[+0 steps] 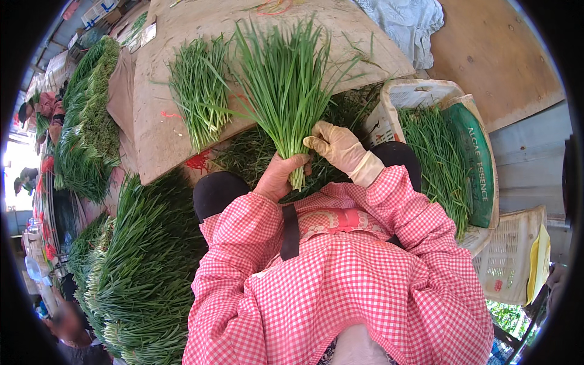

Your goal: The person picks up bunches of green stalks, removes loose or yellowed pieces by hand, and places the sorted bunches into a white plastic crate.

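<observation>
My bare left hand (277, 177) is closed around the lower stems of a bunch of garlic chives (286, 91), whose long green leaves fan out upward over the table edge. The pale cut ends poke out below the fist. Against the right side of the stems is my right hand (340, 146), in a cream-coloured glove. Its thumb and fingers are drawn together in a pinch at the bunch; what lies between them is too small to make out. Left of the held bunch, a smaller bundle of chives (201, 91) lies on the wooden table (152, 121).
Large chive piles (146, 267) stand at my left, with more greens (91, 121) farther back. At my right is a white plastic crate (420, 91) of chives with a green sack (471, 164) along its side. Loose leaves lie below the table edge. Another person (70, 328) is at the lower left.
</observation>
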`<action>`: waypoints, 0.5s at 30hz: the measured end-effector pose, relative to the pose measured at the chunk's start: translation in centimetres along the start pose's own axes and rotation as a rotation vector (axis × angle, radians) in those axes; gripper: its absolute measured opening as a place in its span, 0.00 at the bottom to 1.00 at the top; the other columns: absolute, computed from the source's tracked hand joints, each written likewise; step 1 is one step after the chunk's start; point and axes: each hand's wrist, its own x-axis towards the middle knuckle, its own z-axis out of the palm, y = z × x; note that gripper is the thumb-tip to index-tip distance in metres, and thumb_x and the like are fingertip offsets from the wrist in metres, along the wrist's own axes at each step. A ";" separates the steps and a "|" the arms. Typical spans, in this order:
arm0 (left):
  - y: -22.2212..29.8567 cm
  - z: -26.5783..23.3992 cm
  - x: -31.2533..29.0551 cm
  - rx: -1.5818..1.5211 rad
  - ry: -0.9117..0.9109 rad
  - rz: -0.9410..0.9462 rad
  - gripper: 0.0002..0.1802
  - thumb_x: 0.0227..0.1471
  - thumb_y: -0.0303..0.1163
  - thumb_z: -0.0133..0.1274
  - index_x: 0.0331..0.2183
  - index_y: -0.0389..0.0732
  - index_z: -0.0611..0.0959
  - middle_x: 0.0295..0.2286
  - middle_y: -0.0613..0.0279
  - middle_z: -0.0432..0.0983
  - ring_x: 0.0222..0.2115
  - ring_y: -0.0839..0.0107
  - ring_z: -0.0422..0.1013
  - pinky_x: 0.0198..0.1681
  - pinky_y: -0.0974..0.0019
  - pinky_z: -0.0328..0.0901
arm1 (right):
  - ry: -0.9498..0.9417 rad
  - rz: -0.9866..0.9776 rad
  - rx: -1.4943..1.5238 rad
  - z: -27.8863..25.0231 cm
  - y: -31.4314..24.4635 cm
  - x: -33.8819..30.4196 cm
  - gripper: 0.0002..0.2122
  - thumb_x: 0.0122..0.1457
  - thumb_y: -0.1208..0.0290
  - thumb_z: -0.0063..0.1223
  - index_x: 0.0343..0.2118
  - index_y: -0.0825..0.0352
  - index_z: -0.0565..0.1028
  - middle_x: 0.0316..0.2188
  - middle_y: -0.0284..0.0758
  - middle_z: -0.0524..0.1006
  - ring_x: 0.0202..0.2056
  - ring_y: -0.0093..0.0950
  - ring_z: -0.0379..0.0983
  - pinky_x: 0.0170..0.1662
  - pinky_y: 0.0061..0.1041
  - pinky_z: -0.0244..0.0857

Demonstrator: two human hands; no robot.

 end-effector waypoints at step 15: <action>-0.5 -0.4 -0.1 -0.067 0.000 -0.046 0.17 0.42 0.26 0.56 0.37 0.38 0.72 0.28 0.60 0.72 0.22 0.71 0.69 0.26 0.68 0.67 | -0.235 -0.085 1.497 -10.1 -4.1 -3.8 0.10 0.58 0.63 0.39 0.37 0.63 0.65 0.14 0.23 0.62 0.11 0.16 0.53 0.18 0.20 0.50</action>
